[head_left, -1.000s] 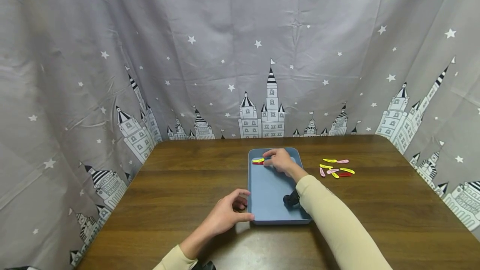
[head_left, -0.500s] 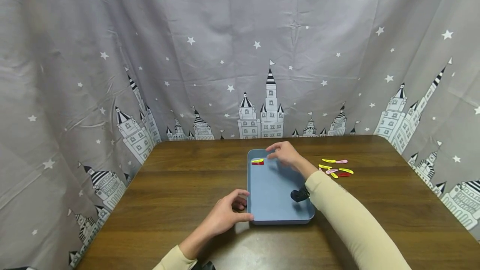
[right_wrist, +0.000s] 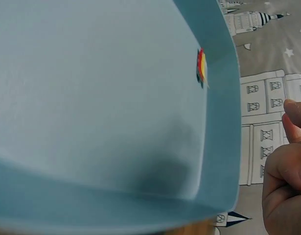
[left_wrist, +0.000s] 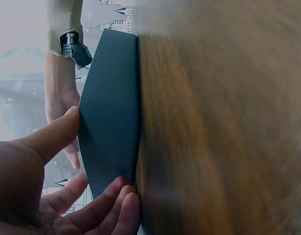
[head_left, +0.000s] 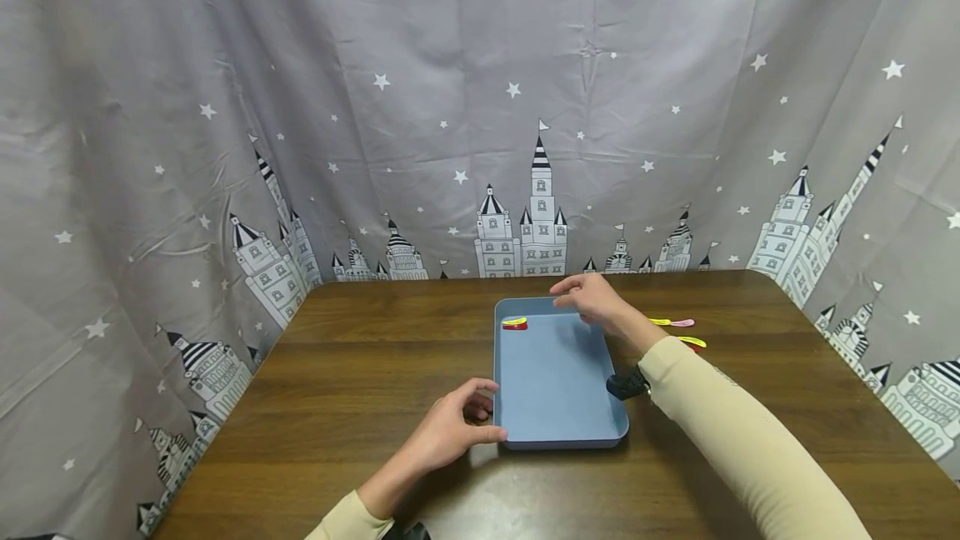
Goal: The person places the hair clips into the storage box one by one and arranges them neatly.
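A blue tray [head_left: 555,390] lies on the table. In its far left corner a yellow hair clip [head_left: 514,321] lies beside a red hair clip [head_left: 515,327]. My left hand [head_left: 456,427] rests against the tray's left wall, thumb at the rim and fingertips on the side, as the left wrist view confirms. Over the tray's far right corner hovers my right hand [head_left: 594,300], its fingers loosely bent with nothing visible between them. Right of the tray, a yellow clip and a pink hair clip [head_left: 682,323] show past the right forearm, which hides most of the pile.
The brown wooden table [head_left: 360,357] extends on both sides of the tray. Another yellow clip [head_left: 693,342] peeks out behind the right sleeve [head_left: 735,423]. A grey curtain [head_left: 420,107] printed with castles and stars hangs behind the table.
My right hand has moved up and to the right, away from the two clips in the tray, and its forearm now covers more of the pile. My left hand has stayed in place.
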Demonstrator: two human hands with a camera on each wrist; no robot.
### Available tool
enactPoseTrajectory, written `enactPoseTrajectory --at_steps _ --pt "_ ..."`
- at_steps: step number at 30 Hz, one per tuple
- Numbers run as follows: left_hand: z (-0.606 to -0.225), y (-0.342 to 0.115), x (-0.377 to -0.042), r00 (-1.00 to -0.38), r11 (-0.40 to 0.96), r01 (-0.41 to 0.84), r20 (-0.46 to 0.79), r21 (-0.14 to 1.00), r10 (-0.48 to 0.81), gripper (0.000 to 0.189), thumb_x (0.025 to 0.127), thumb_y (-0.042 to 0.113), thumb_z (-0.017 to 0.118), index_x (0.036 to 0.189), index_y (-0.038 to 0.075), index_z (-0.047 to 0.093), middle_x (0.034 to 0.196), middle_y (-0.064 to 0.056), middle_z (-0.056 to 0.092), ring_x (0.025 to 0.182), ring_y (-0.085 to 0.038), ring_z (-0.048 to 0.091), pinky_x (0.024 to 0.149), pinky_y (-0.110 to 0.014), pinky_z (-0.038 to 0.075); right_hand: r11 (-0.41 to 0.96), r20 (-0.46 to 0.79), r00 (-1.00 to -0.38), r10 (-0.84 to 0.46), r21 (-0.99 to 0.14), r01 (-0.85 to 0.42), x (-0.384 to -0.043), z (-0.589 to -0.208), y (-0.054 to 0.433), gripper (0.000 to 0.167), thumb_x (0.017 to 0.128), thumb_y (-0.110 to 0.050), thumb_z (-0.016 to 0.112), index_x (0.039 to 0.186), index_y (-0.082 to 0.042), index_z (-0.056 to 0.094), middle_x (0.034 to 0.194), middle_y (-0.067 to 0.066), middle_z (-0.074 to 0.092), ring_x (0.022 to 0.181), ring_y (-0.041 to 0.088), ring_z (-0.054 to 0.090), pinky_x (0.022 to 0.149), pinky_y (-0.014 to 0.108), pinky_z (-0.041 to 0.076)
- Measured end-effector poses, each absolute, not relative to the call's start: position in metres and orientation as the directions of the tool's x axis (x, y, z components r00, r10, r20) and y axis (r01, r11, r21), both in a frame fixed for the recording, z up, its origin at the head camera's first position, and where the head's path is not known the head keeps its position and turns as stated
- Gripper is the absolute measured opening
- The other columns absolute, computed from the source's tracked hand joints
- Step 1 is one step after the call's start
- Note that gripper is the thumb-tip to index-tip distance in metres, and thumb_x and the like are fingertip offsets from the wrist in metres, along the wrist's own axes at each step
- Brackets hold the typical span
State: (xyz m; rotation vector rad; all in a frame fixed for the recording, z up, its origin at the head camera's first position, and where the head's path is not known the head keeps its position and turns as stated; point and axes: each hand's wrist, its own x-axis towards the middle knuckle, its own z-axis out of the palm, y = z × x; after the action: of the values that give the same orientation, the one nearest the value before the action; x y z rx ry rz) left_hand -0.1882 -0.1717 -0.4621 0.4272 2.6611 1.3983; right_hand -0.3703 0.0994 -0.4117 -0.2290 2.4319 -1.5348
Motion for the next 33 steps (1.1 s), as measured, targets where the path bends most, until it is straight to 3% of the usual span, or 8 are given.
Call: enactPoseTrajectory --at_steps 4,8,17,21,24,26,30,33 --pt "-0.462 -0.172 -0.188 -0.955 0.538 0.196 0.036 0.82 0.294 0.058 0.08 0.031 0.085 0.129 0.012 0.06 0.105 -0.003 0.068 0.098 -0.02 0.065 0.086 -0.038 0.05 0.442 -0.119 -0.959 -0.256 -0.897 -0.007 -0.364 -0.403 0.109 0.032 0.089 -0.014 0.073 0.12 -0.007 0.07 0.064 -0.006 0.037 0.046 0.01 0.028 0.047 0.026 0.029" --pt "-0.462 -0.171 -0.188 -0.954 0.538 0.195 0.032 0.82 0.297 0.058 0.081 0.031 0.085 0.129 0.012 0.06 0.105 -0.002 0.068 0.098 -0.02 0.065 0.086 -0.039 0.05 0.457 -0.088 -0.964 -0.252 -0.888 -0.039 -0.361 -0.398 0.123 0.032 0.089 -0.019 0.074 0.119 -0.008 0.071 0.084 -0.005 0.052 0.054 0.01 0.033 0.053 0.029 0.034" --pt "-0.461 -0.171 -0.187 -0.955 0.54 0.191 0.029 0.82 0.294 0.058 0.081 0.032 0.084 0.129 0.012 0.06 0.106 -0.003 0.068 0.098 -0.02 0.065 0.086 -0.039 0.05 0.434 -0.085 -0.961 -0.265 -0.9 -0.04 -0.358 -0.392 0.16 0.033 0.094 -0.019 0.068 0.124 -0.005 0.067 0.069 -0.007 0.045 0.048 0.009 0.029 0.047 0.026 0.03" --pt "-0.461 -0.172 -0.187 -0.956 0.542 0.189 0.027 0.819 0.293 0.058 0.081 0.032 0.085 0.129 0.012 0.06 0.107 -0.003 0.068 0.098 -0.02 0.064 0.085 -0.037 0.05 0.45 -0.086 -0.963 -0.254 -0.892 -0.039 -0.356 -0.391 0.175 0.035 0.095 -0.022 0.067 0.126 -0.006 0.066 0.102 0.007 0.064 0.055 0.007 0.035 0.057 0.026 0.043" --pt "-0.461 -0.172 -0.188 -0.956 0.545 0.189 0.027 0.817 0.291 0.058 0.081 0.033 0.085 0.129 0.012 0.06 0.107 -0.003 0.068 0.098 -0.02 0.065 0.085 -0.036 0.05 0.46 -0.095 -0.966 -0.241 -0.887 -0.027 -0.355 -0.391 0.187 0.037 0.097 -0.024 0.065 0.129 -0.006 0.064 0.13 0.016 0.057 0.059 0.007 0.036 0.074 0.032 0.05" --pt "-0.461 -0.172 -0.188 -0.957 0.546 0.19 0.029 0.816 0.29 0.059 0.08 0.032 0.085 0.129 0.012 0.06 0.107 -0.003 0.068 0.098 -0.019 0.064 0.085 -0.037 0.05 0.467 -0.097 -0.967 -0.234 -0.884 -0.024 -0.354 -0.392 0.194 0.038 0.097 -0.024 0.065 0.13 -0.005 0.063 0.133 0.017 0.056 0.063 0.005 0.038 0.077 0.031 0.051" --pt "-0.462 -0.172 -0.189 -0.957 0.545 0.191 0.032 0.816 0.288 0.059 0.08 0.033 0.086 0.129 0.013 0.06 0.107 -0.003 0.069 0.097 -0.018 0.064 0.085 -0.037 0.05 0.476 -0.091 -0.973 -0.213 -0.879 -0.022 -0.352 -0.393 0.207 0.038 0.097 -0.024 0.065 0.13 -0.004 0.064 0.131 0.017 0.057 0.061 0.003 0.038 0.062 0.024 0.046" --pt "-0.463 -0.172 -0.189 -0.957 0.541 0.191 0.032 0.819 0.289 0.059 0.08 0.033 0.086 0.129 0.012 0.06 0.107 -0.004 0.069 0.097 -0.018 0.064 0.085 -0.036 0.05 0.475 -0.092 -0.978 -0.189 -0.88 -0.009 -0.349 -0.393 0.216 0.038 0.097 -0.024 0.065 0.129 -0.003 0.064 0.116 0.012 0.06 0.057 0.006 0.036 0.055 0.025 0.039"
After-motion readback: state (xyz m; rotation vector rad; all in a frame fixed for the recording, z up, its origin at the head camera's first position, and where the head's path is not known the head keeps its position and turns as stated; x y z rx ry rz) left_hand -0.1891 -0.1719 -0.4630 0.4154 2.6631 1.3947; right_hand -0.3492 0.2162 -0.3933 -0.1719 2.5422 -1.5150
